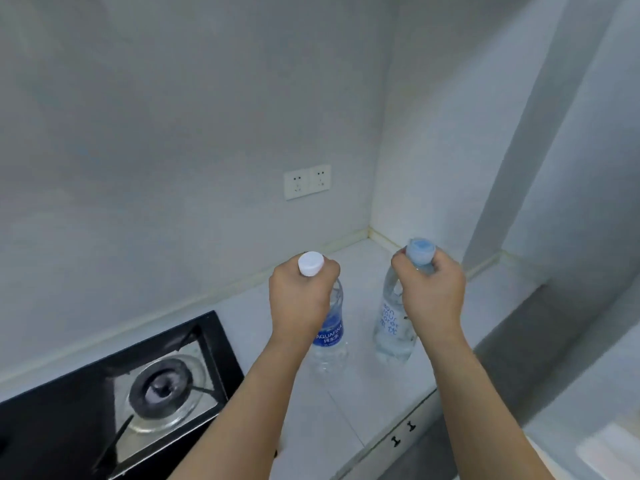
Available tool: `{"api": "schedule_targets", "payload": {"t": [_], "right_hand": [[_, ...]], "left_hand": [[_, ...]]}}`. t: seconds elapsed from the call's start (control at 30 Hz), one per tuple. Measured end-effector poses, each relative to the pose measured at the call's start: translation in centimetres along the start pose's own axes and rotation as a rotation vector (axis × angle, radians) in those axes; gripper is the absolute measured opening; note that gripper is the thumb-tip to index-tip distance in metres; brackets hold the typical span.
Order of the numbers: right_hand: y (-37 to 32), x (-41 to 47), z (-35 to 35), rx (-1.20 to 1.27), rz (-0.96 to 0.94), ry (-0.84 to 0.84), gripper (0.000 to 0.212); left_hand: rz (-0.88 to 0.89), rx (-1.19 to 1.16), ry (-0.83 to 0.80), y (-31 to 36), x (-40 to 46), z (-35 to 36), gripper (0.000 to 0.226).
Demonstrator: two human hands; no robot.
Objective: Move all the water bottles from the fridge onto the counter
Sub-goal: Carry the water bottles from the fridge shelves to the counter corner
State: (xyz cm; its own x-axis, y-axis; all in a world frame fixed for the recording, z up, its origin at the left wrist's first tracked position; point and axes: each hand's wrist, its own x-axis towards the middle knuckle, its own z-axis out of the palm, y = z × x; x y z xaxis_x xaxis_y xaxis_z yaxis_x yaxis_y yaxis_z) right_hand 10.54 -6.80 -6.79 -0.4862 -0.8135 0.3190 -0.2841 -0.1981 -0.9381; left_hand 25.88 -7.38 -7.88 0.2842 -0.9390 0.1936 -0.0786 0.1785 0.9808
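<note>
Left hand (300, 299) clasps neck of white-capped bottle (329, 336) | right hand (431, 296) clasps neck of blue-capped bottle (393, 323) | both upright over counter (374, 403), apparently resting on it | stove (138, 386) at left

Two clear glossy plastic bottles (330, 344) stand on a smooth pale counter (363, 407) beside a glossy black hob (69, 410).

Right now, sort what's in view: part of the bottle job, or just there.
Job:
white-capped bottle, held by left hand
blue-capped bottle, held by right hand
counter

Just there:
gas stove
wall sockets
</note>
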Motion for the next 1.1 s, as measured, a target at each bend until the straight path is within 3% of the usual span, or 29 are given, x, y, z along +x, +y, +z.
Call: {"api": "schedule_targets", "payload": {"t": [0.5, 0.9, 1.1], "right_hand": [[-1.5, -3.2, 13.6, 0.173, -0.022, -0.574, 0.023], [-7.1, -13.3, 19.3, 0.298, -0.090, -0.857, 0.016], [-10.2, -20.0, 21.7, 0.330, -0.124, -0.946, 0.024]], "left_hand": [[-0.018, 0.200, 0.593, -0.2, -2.2, -11.3, 0.029], [0.015, 0.239, 0.834, 1.9, -8.5, -22.1, 0.031], [0.017, 0.304, 0.944, 2.8, -11.9, -28.7, 0.029]]}}
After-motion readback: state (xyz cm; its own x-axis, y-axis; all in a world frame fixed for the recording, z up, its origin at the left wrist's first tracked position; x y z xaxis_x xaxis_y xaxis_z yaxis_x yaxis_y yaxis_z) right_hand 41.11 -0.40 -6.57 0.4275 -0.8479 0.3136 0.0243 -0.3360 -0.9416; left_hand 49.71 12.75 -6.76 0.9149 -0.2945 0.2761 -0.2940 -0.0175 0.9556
